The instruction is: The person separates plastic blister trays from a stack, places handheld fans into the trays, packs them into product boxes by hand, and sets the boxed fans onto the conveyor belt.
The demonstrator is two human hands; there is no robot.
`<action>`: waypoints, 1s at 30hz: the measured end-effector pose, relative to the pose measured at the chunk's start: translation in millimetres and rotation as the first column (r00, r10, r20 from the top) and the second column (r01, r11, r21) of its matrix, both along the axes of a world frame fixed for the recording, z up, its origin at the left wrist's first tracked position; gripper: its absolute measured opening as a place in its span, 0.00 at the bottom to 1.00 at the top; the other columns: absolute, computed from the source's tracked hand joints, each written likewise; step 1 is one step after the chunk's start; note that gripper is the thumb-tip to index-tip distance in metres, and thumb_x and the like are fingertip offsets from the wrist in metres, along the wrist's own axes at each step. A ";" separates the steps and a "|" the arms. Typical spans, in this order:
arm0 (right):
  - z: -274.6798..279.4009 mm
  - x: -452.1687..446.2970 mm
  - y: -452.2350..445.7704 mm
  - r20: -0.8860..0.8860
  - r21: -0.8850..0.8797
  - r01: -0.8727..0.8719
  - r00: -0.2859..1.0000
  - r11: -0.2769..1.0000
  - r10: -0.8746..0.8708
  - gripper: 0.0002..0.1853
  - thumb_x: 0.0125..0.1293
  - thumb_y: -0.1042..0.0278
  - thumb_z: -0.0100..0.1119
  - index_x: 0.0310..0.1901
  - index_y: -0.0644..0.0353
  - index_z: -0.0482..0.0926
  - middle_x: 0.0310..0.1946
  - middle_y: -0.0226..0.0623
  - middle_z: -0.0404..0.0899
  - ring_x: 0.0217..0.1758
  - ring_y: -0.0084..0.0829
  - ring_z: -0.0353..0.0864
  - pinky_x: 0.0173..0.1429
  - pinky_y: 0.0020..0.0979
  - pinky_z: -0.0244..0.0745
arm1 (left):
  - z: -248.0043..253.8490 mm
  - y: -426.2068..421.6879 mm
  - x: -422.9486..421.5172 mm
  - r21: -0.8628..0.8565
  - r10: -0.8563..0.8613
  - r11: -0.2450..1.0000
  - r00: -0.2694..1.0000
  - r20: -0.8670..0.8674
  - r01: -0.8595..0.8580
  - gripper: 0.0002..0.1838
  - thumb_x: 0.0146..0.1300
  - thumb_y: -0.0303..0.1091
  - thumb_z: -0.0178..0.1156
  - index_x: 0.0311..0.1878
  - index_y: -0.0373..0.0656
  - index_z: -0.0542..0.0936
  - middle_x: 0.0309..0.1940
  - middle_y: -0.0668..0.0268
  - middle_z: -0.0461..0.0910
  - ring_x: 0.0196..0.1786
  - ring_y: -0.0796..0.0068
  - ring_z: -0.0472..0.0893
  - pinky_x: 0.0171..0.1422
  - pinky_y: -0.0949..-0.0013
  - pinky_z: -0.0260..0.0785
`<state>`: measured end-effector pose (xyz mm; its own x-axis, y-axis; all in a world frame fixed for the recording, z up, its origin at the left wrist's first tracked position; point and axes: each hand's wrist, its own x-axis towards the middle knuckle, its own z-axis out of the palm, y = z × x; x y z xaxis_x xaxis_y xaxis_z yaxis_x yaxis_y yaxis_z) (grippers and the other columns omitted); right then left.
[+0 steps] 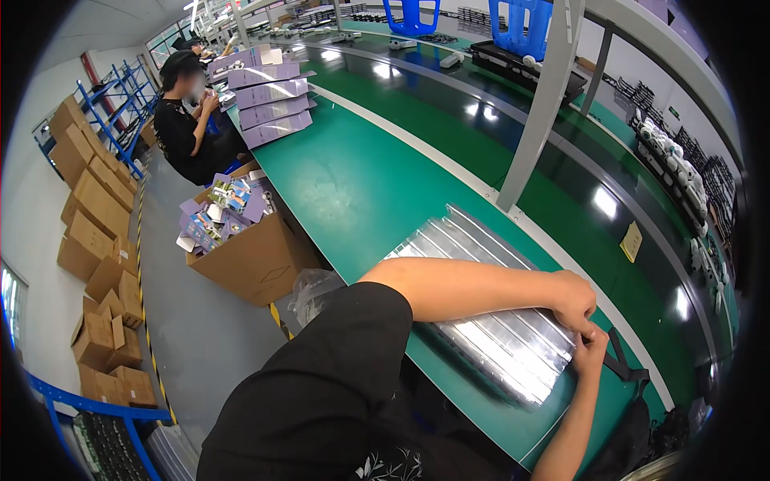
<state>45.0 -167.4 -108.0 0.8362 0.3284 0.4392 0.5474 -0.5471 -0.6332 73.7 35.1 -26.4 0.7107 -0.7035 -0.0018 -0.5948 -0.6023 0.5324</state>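
Observation:
A stack of clear, ridged plastic trays [513,361] lies on the green tabletop under my left forearm. My left hand [573,300] is closed at the right end of the stack, its fingers curled down. Right beside it, my right hand [591,350] is also closed, with its fingertips meeting those of the left hand. Whatever is between the fingers is hidden or too small to make out. A black strap [622,361] lies on the table just right of my right hand.
Purple printed boxes [274,112] stand stacked at the table's far end, near a seated co-worker [188,120]. A carton [249,268] of printed packaging stands left of the table. A grey post [541,112] rises beside the green conveyor [481,112]. Brown cartons [92,208] line the wall.

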 end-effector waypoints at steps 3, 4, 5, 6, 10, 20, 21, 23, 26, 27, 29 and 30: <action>-6.8 6.5 -16.6 -0.003 -0.054 0.016 1.000 0.998 -0.016 0.09 0.48 0.75 0.57 0.24 0.71 0.68 0.19 0.45 0.68 0.23 0.35 0.68 0.29 0.35 0.62 | -2.4 0.3 2.8 -0.004 -0.015 1.000 1.000 0.011 0.015 0.30 0.55 0.63 0.60 0.41 0.41 0.86 0.36 0.52 0.85 0.43 0.51 0.83 0.47 0.54 0.75; -7.2 7.1 -18.6 -0.004 -0.082 0.024 1.000 0.996 -0.024 0.09 0.48 0.74 0.57 0.24 0.71 0.67 0.19 0.45 0.67 0.23 0.34 0.67 0.30 0.35 0.61 | -3.3 0.3 3.3 -0.006 -0.022 1.000 1.000 0.016 0.022 0.30 0.55 0.63 0.60 0.41 0.41 0.86 0.37 0.52 0.85 0.43 0.51 0.83 0.47 0.54 0.75; -8.5 7.0 -18.3 -0.005 -0.082 0.025 1.000 0.996 -0.026 0.09 0.48 0.74 0.57 0.24 0.71 0.67 0.19 0.45 0.67 0.23 0.34 0.67 0.30 0.35 0.61 | -3.8 0.2 3.2 -0.007 -0.024 1.000 1.000 0.016 0.024 0.30 0.55 0.63 0.60 0.41 0.41 0.86 0.37 0.52 0.85 0.43 0.51 0.83 0.47 0.54 0.75; -10.6 7.2 -17.0 -0.014 -0.059 0.026 1.000 0.998 -0.027 0.09 0.48 0.74 0.57 0.24 0.70 0.67 0.19 0.44 0.67 0.23 0.34 0.67 0.30 0.34 0.61 | -4.3 0.2 2.9 -0.010 -0.020 1.000 1.000 0.016 0.020 0.30 0.55 0.62 0.60 0.41 0.41 0.85 0.37 0.52 0.85 0.43 0.51 0.83 0.48 0.54 0.75; -12.0 5.7 -11.9 -0.023 -0.005 0.025 0.999 1.000 -0.026 0.09 0.49 0.74 0.57 0.25 0.70 0.68 0.20 0.44 0.68 0.23 0.34 0.67 0.30 0.33 0.62 | -3.6 0.8 1.5 -0.016 -0.015 1.000 1.000 0.021 0.015 0.30 0.55 0.62 0.60 0.42 0.41 0.85 0.37 0.52 0.85 0.44 0.51 0.83 0.48 0.54 0.75; -9.6 2.4 -4.8 0.013 0.021 0.014 1.000 1.000 -0.014 0.07 0.50 0.76 0.56 0.28 0.70 0.71 0.22 0.43 0.71 0.24 0.32 0.69 0.31 0.31 0.63 | -2.7 2.5 -0.2 -0.034 -0.020 0.999 1.000 0.018 0.020 0.27 0.57 0.58 0.60 0.44 0.42 0.86 0.38 0.52 0.85 0.45 0.51 0.83 0.50 0.54 0.75; -11.4 3.0 -5.3 0.013 0.022 0.017 1.000 1.000 -0.017 0.07 0.50 0.76 0.56 0.28 0.70 0.71 0.22 0.43 0.71 0.24 0.32 0.69 0.31 0.31 0.63 | -2.9 1.9 -0.3 -0.033 -0.022 0.999 1.000 0.018 0.023 0.27 0.57 0.58 0.60 0.44 0.42 0.86 0.38 0.52 0.85 0.45 0.51 0.83 0.50 0.54 0.75; -15.5 5.0 -5.9 -0.025 0.070 0.007 1.000 0.998 -0.005 0.07 0.49 0.76 0.56 0.30 0.70 0.73 0.22 0.42 0.72 0.24 0.31 0.69 0.31 0.30 0.64 | -3.8 1.5 -0.1 -0.027 0.006 1.000 0.999 0.031 -0.005 0.26 0.57 0.57 0.61 0.42 0.41 0.86 0.37 0.51 0.85 0.44 0.51 0.83 0.50 0.54 0.75; -12.7 3.5 -2.8 -0.050 0.086 0.004 0.999 0.996 0.000 0.07 0.49 0.77 0.56 0.31 0.70 0.75 0.23 0.41 0.72 0.25 0.30 0.69 0.31 0.30 0.64 | -4.2 2.0 0.4 -0.020 0.022 1.000 0.999 0.034 -0.022 0.25 0.58 0.56 0.60 0.40 0.41 0.86 0.36 0.51 0.85 0.43 0.51 0.83 0.50 0.55 0.75; -10.2 2.5 -1.9 -0.058 0.077 0.006 0.998 0.997 -0.002 0.08 0.49 0.77 0.56 0.32 0.70 0.76 0.23 0.40 0.73 0.25 0.30 0.69 0.31 0.30 0.64 | -4.4 1.7 0.7 -0.018 0.026 1.000 0.999 0.028 -0.025 0.25 0.58 0.56 0.60 0.39 0.41 0.86 0.35 0.51 0.85 0.43 0.51 0.83 0.49 0.55 0.75; -7.6 1.7 -1.3 -0.066 0.068 0.008 0.998 0.998 -0.004 0.08 0.49 0.78 0.56 0.33 0.69 0.77 0.23 0.40 0.73 0.24 0.30 0.69 0.31 0.30 0.64 | -5.1 1.6 0.9 -0.015 0.029 0.999 0.999 0.021 -0.028 0.24 0.58 0.55 0.60 0.38 0.40 0.86 0.34 0.51 0.85 0.42 0.50 0.83 0.49 0.55 0.75; -7.1 1.5 -1.0 -0.071 0.062 0.010 0.997 0.998 -0.006 0.09 0.49 0.78 0.55 0.33 0.69 0.77 0.23 0.40 0.72 0.24 0.29 0.69 0.31 0.29 0.64 | -5.5 1.9 0.9 -0.029 0.021 0.999 0.999 0.028 -0.020 0.23 0.59 0.54 0.60 0.38 0.40 0.86 0.33 0.51 0.84 0.41 0.50 0.83 0.49 0.55 0.75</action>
